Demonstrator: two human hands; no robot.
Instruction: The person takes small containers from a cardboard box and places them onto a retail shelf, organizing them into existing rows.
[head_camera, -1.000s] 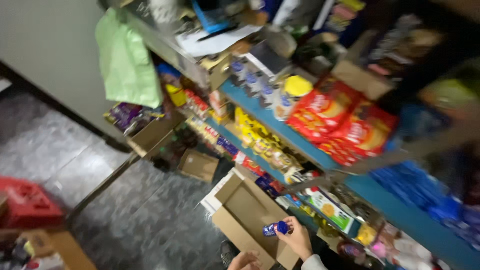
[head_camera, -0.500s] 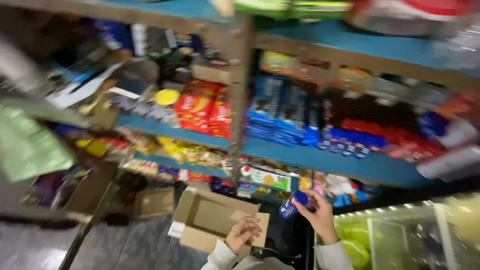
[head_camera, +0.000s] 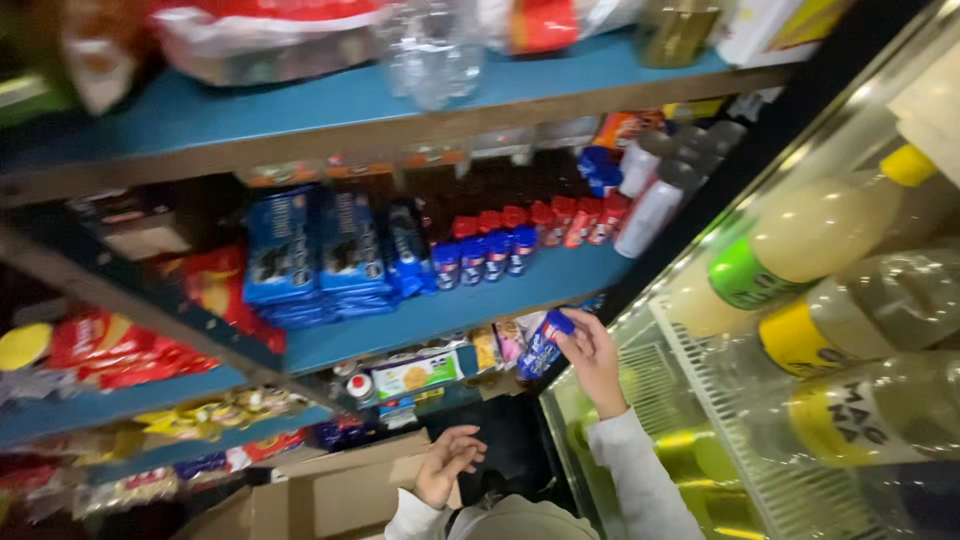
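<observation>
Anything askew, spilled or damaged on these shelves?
Nothing clearly is. Small blue packets stand in a tidy row on the blue shelf; the right hand holds one blue packet just below. The open cardboard box sits by the left hand. Motion blur hides detail.

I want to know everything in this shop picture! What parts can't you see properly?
Head view only:
- The small blue packet: the right hand has its fingers around it, and motion blur smears its front.
- The cardboard box: its inside cannot be made out, and the bottom edge cuts it off.
- The left hand: open, its palm is turned away.
- The top shelf: its goods are cut off by the upper edge and blurred.
</observation>
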